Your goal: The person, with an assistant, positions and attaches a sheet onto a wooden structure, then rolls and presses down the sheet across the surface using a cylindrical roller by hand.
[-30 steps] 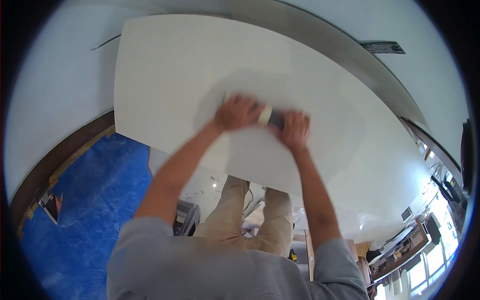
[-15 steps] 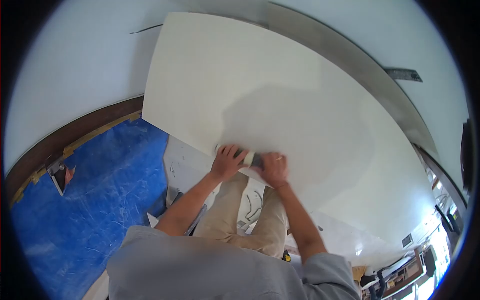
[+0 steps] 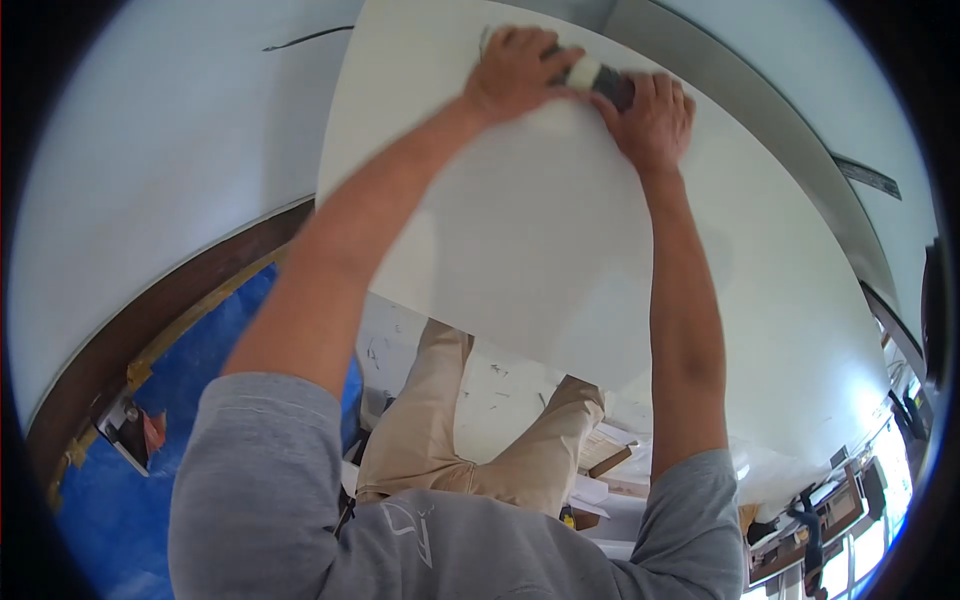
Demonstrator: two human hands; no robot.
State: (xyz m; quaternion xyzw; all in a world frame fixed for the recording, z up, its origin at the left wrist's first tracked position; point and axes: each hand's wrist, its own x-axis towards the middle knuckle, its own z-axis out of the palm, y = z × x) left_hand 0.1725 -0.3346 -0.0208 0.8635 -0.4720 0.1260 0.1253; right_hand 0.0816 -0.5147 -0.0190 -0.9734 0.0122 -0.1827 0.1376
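A large off-white panel (image 3: 560, 220) lies in front of me, its near edge above my thighs. On its far part rests a long dark hand tool with a pale middle band (image 3: 584, 72); it looks like a sanding block, though motion blur and my fingers hide much of it. My left hand (image 3: 522, 75) is closed over the left end. At the right end, my right hand (image 3: 652, 118) wraps round it with the thumb along the near side. Both arms reach far forward.
A long grey strip (image 3: 740, 85) runs behind the panel's far edge. Blue sheeting (image 3: 215, 400) with a metal bracket (image 3: 125, 430) on it covers the floor at left. Shelving and assorted items (image 3: 835, 510) stand at lower right.
Both hands have pushed the sanding block forward across the panel, from its near edge to near its far edge. My arms are now stretched out.
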